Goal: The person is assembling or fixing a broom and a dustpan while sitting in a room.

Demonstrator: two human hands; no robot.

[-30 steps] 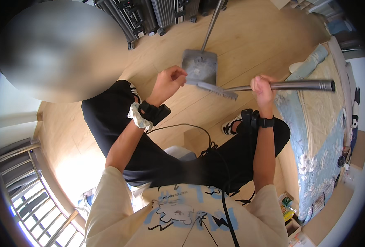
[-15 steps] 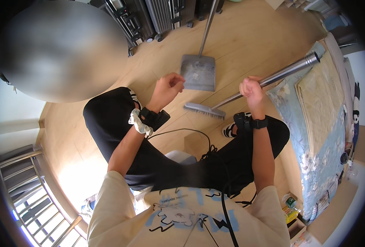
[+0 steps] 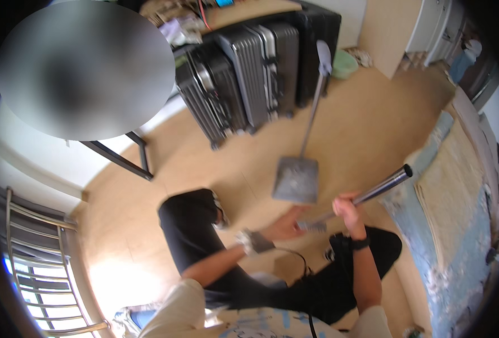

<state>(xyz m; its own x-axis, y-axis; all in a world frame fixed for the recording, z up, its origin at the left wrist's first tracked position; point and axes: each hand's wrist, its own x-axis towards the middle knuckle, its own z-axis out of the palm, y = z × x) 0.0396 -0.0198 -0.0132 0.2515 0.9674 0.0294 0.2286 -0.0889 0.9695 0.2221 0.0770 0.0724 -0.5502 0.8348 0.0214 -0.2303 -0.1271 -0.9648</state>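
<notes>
My right hand is closed round the metal handle of a broom. The handle slants up to the right past my fist, and its grey bristled head lies low to the left, partly behind my left hand. Fingers apart and somewhat blurred, my left hand reaches beside the broom head; whether it touches it I cannot tell. Just beyond both hands, a grey long-handled dustpan rests on the wooden floor, with pale bits in its pan.
Dark ribbed suitcases stand at the back, with a green basin beside them. A bed with a blue floral cover runs along the right. Metal railings are at left. My bent knees flank the work.
The view has tilted up, showing more of the suitcases. My left hand has moved right, toward the broom head. My right hand keeps its hold on the handle.
</notes>
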